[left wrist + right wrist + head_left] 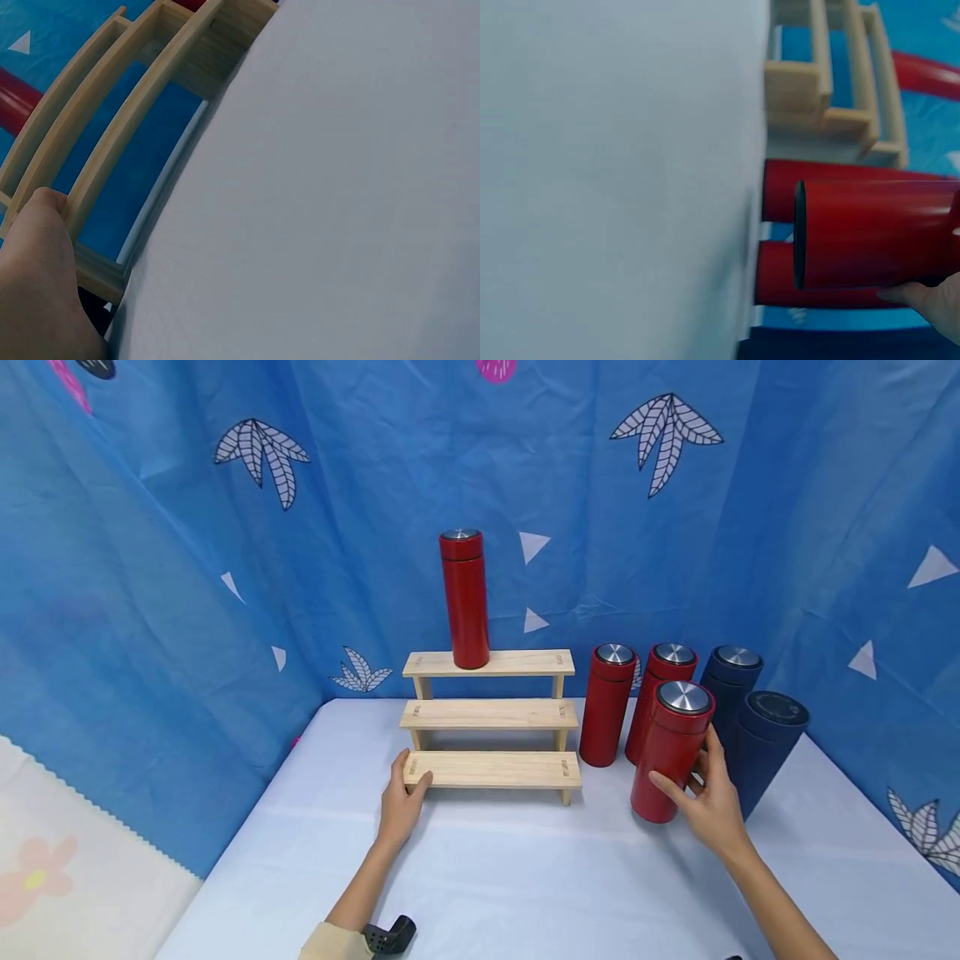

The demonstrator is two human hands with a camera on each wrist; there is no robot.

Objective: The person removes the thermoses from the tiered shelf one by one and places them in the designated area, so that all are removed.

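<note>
My right hand (712, 802) grips a red thermos bottle (666, 764) with a silver lid, thumb on one side and fingers round the other. In the right wrist view the held bottle (874, 234) shows its dark base raised off the white table. A three-tier wooden step shelf (491, 768) stands in the middle. My left hand (399, 806) holds the left end of its lowest tier, thumb at the front edge. On the top tier one red thermos (467, 610) stands upright, a little left of the tier's middle; the two lower tiers are bare.
Two more red thermoses (606, 710) stand right of the shelf, behind the held one. Two dark blue thermoses (768, 743) stand farther right, partly hidden by my right hand and the held bottle. A blue patterned curtain (375, 527) hangs behind the white table (510, 877).
</note>
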